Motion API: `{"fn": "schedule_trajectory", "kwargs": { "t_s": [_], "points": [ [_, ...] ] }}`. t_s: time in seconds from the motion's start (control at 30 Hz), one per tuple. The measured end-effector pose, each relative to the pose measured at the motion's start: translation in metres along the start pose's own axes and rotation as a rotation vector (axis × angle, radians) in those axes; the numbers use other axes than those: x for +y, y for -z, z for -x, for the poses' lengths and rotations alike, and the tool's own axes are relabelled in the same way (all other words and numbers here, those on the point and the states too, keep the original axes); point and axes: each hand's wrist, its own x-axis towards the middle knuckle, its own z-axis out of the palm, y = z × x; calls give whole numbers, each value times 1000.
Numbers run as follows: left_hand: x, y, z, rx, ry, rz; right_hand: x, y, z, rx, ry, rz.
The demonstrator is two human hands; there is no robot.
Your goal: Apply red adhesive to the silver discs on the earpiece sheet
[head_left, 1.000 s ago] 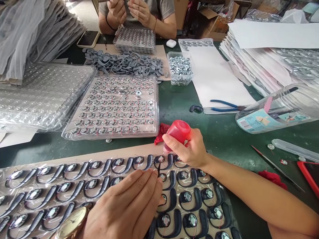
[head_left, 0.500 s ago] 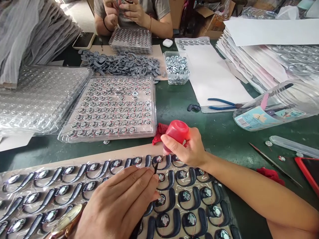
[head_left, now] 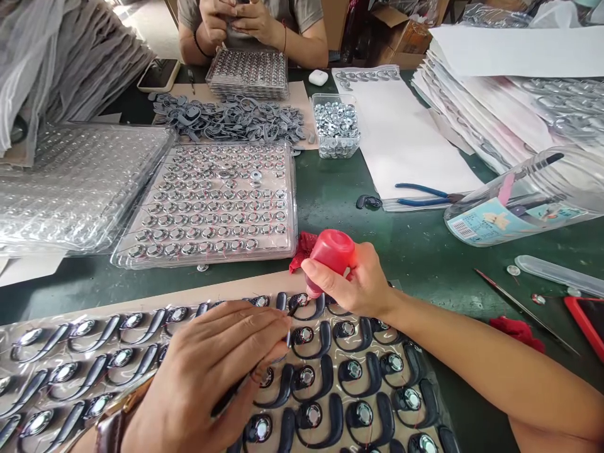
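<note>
Right hand (head_left: 358,283): your fingers are closed around the small red squeeze bottle (head_left: 330,255), tip down over the near sheet.
Left hand (head_left: 212,371): pinched shut on a thin dark pick (head_left: 289,336); press it flat to steady the sheet.
Doing it well: touch the tip to one black ear-hook speaker piece (head_left: 302,302), squeezing lightly.
Clear blister tray (head_left: 212,204): rows of round silver discs.
Small clear box (head_left: 336,128): loose silver discs.
Clear jar on its side (head_left: 523,201): tools, far right on the green desk (head_left: 406,245).

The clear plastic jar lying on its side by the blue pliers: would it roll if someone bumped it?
Probably: the jar lies on its round side on the green table, so a nudge could roll it. It looks thin-walled and mostly empty, so likely light. The tools inside would probably shift and rattle.
</note>
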Motion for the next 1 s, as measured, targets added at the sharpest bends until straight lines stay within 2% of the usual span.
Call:
{"fn": "schedule_trajectory", "kwargs": {
  "t_s": [0.13, 0.3, 0.4, 0.53, 0.67, 0.87, 1.0],
  "points": [
    [-4, 0, -3, 63, 103, 88, 0, -2, -1, -21, 2, 14],
    [-7, 2, -6, 61, 171, 106, -13, 5, -3, -22, -13, -84],
    [-5, 5, -1, 49, 66, 66, -32, 12, -2, -26, -34, -127],
    [6, 7, 10, 28, -140, -40, -46, 19, 3, -75, -86, -11],
    [17, -3, 14, 3, -189, -76, -36, 26, 13, -24, -115, -44],
    [13, -29, -2, -25, -277, -143, -5, 38, 31, 237, -31, -119],
    [9, -37, -11, -15, -290, -158, 6, 37, 36, 272, -5, -115]
  ]
}}
